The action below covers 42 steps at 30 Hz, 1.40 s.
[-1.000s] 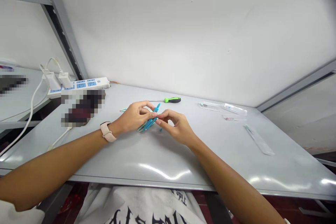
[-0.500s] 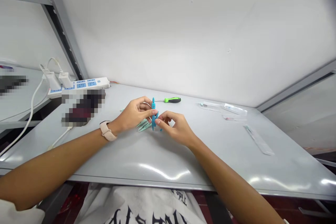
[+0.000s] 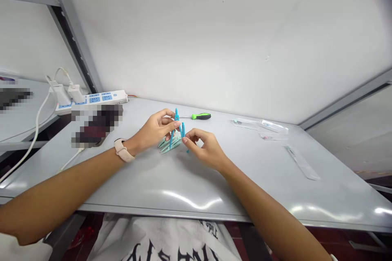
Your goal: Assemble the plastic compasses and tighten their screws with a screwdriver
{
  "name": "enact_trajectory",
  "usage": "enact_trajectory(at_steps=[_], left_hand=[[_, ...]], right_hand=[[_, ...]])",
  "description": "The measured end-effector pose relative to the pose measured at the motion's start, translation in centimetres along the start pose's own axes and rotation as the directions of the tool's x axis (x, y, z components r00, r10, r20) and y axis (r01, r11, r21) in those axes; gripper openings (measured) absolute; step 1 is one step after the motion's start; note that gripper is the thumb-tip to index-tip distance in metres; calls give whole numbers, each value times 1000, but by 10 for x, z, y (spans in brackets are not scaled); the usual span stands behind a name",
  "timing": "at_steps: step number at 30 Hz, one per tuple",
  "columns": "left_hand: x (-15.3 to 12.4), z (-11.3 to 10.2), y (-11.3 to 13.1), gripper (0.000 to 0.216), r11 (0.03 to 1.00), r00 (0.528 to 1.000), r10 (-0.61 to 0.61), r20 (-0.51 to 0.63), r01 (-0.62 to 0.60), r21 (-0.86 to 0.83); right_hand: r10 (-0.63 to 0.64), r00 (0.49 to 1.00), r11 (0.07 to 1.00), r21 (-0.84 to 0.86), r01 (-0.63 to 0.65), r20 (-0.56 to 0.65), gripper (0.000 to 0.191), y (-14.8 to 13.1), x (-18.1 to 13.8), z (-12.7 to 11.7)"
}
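A blue drawing compass (image 3: 177, 117) stands upright between my hands, knob at the top and legs spread apart. My left hand (image 3: 159, 127) pinches it just below the hinge with thumb and fingers. At the right leg, the thumb and forefinger of my right hand (image 3: 204, 147) close on a slim blue part (image 3: 183, 129). Whether that part is the leg itself or a separate piece against it, I cannot tell. Beneath the compass lie several pale green compasses (image 3: 170, 147), partly covered by my left hand and the blue legs.
Behind my hands lies a green-and-black screwdriver (image 3: 201, 116). Clear plastic packets (image 3: 301, 163) are scattered at the right of the grey table (image 3: 147, 187). To the left are a white power strip (image 3: 112, 97) with plugged-in chargers and a blurred-out dark device (image 3: 98, 126) on a cable.
The blue compass has tilted and its legs have spread; they were close together before. My left hand has shifted slightly up and left with it. My right hand has hardly moved.
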<state>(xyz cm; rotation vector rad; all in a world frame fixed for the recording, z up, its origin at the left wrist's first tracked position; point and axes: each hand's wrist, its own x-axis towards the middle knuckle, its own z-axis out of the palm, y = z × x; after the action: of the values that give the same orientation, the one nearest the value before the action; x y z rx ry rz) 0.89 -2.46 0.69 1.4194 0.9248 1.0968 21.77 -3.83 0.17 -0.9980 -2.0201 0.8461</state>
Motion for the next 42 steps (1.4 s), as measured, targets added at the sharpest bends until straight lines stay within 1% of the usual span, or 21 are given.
enact_trajectory(at_steps=[2, 4, 8, 11, 15, 19, 23, 25, 28, 30, 33, 35, 38, 40, 42], left_hand=[[0, -1, 0, 33, 1000, 1000, -6, 3, 6, 11], [0, 0, 0, 33, 998, 999, -50, 18, 51, -27], [0, 3, -3, 38, 965, 973, -206, 102, 220, -141], [1, 3, -4, 45, 938, 950, -282, 134, 303, -171], [2, 1, -5, 56, 913, 927, -329, 179, 361, -191], [3, 1, -3, 52, 884, 914, -358, 194, 398, -244], [4, 1, -2, 50, 874, 922, -354, 156, 386, -297], [5, -1, -2, 50, 873, 932, -347, 105, 362, -327], [8, -3, -2, 51, 864, 938, -346, -1, 318, -391], [9, -4, -1, 52, 854, 934, -352, -63, 292, -431], [10, -4, 0, 53, 842, 926, -367, -93, 287, -457], [10, -3, 0, 53, 838, 925, -370, -87, 292, -461], [10, -3, -1, 53, 835, 928, -365, -71, 293, -465], [9, -4, -1, 53, 832, 933, -358, -47, 296, -470], [8, -4, -1, 52, 827, 934, -357, -15, 308, -470]], right_hand=[[-9, 1000, 1000, 6, 9, -24, 20, 1, 0, 0], [-11, 999, 1000, 9, 11, -35, 20, 1, 1, 0], [-8, 999, 1000, 5, 8, -43, 20, 1, 1, -1], [-14, 999, 1000, -4, 14, -45, 20, 2, 1, -1], [-17, 999, 1000, -20, 17, -28, 20, 1, 0, -1], [-2, 1000, 1000, -18, 2, -12, 21, -1, 0, -1], [22, 1000, 999, -39, -22, -14, 33, -1, 1, -5], [53, 999, 992, -112, -52, 5, 34, 0, 2, -9], [103, 989, 941, -333, -60, 111, 26, 1, 2, -14], [160, 967, 885, -462, -52, 197, 27, 1, 2, -18], [237, 931, 832, -553, -48, 276, 33, 1, 1, -20], [233, 924, 830, -557, -26, 303, 32, 3, 1, -19], [167, 942, 873, -487, -3, 293, 29, 7, 1, -18], [100, 969, 915, -403, 0, 227, 25, 8, 2, -18], [36, 992, 952, -306, 2, 118, 22, 7, 3, -18]])
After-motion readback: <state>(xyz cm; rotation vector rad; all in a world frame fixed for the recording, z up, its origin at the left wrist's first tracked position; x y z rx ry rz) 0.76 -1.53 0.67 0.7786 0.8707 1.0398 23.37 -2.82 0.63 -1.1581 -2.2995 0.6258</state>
